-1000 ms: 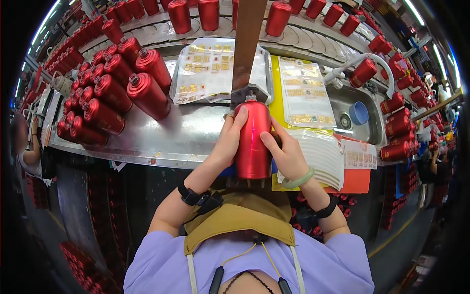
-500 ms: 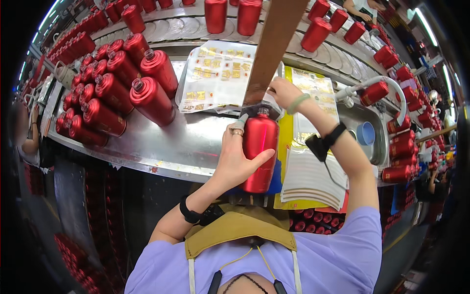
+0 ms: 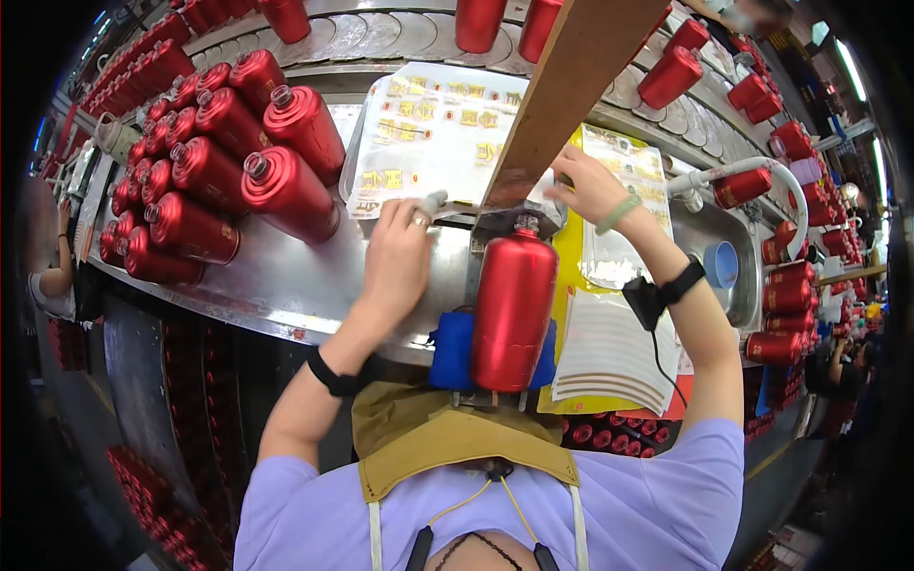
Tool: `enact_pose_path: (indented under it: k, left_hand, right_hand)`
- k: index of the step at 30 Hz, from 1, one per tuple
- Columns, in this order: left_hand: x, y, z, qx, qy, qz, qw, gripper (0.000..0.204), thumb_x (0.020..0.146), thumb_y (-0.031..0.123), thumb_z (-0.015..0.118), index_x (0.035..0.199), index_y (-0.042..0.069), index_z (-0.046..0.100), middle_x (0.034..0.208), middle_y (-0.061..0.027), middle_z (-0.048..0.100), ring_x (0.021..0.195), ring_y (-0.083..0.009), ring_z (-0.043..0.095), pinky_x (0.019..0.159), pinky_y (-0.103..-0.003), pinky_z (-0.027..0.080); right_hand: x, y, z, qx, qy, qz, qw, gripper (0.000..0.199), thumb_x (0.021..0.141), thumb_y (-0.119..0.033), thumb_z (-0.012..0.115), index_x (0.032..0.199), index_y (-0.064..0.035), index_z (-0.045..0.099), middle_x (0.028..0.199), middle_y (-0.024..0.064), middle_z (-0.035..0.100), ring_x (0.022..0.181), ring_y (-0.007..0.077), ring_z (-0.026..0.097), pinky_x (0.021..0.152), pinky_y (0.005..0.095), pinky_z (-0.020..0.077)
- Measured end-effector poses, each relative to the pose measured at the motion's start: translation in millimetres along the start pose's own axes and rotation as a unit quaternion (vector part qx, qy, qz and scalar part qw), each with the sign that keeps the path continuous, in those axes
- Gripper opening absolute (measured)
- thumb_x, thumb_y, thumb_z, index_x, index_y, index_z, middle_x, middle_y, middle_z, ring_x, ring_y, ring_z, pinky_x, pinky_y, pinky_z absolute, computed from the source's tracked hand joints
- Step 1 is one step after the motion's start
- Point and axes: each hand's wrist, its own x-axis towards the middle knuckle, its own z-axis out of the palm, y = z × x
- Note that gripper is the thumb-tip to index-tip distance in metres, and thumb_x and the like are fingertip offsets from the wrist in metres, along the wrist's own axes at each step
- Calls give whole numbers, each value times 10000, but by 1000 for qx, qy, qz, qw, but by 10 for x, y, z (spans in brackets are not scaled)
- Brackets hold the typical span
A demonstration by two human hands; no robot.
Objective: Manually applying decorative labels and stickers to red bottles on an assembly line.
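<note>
A glossy red bottle (image 3: 515, 314) lies on a blue padded rest (image 3: 451, 350) in front of me, its clear neck pointing away toward the foot of a wooden post. My left hand (image 3: 395, 262) is off the bottle, fingers stretched to the near edge of a white sheet of gold decals (image 3: 447, 124); a pale cover sits on one fingertip. Beyond the bottle's neck, right of the post, my right hand (image 3: 598, 188) has its fingers curled together. Whatever they pinch is too small to make out. A second decal sheet (image 3: 624, 171) lies beside this hand.
The brown wooden post (image 3: 571, 86) rises between the sheets. Several red bottles (image 3: 286, 195) stand on the metal bench at left. A stack of curved white strips (image 3: 609, 352) lies at right, near a sink with a blue bowl (image 3: 721, 265). A conveyor (image 3: 381, 36) carrying bottles runs behind.
My left hand has let go of the bottle and moved left to the decal sheet. The blue rest now shows beside the bottle. My right hand has shifted slightly right.
</note>
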Motion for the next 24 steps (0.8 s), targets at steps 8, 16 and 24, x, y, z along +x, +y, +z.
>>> enact_pose_path:
  k: [8, 16, 24]
  left_hand:
    - [407, -334, 113, 106, -56, 223, 967, 158, 809, 116, 629, 950, 94, 700, 908, -24, 624, 918, -203, 622, 791, -342, 500]
    - [437, -411, 21, 17, -104, 218, 970, 237, 808, 46, 624, 1026, 59, 715, 927, -73, 670, 911, -278, 662, 781, -397, 526]
    - [694, -538, 20, -98, -173, -48, 979, 327, 929, 1, 601, 1251, -4, 544, 1064, -266, 648, 994, -481, 640, 836, -513, 517]
  right_hand:
    - [-413, -171, 217, 51, -5, -28, 998, 479, 732, -23, 825, 1179, -70, 662, 1106, 129, 614, 1069, 349, 611, 907, 422, 517]
    - [-341, -42, 248, 42, 59, -57, 996, 173, 906, -33, 677, 1068, -80, 711, 915, 116, 650, 914, 329, 644, 844, 424, 531]
    - [-172, -210, 128, 145, 70, -12, 987, 165, 943, -166, 688, 1078, -77, 722, 1045, 121, 660, 985, 333, 636, 888, 416, 517]
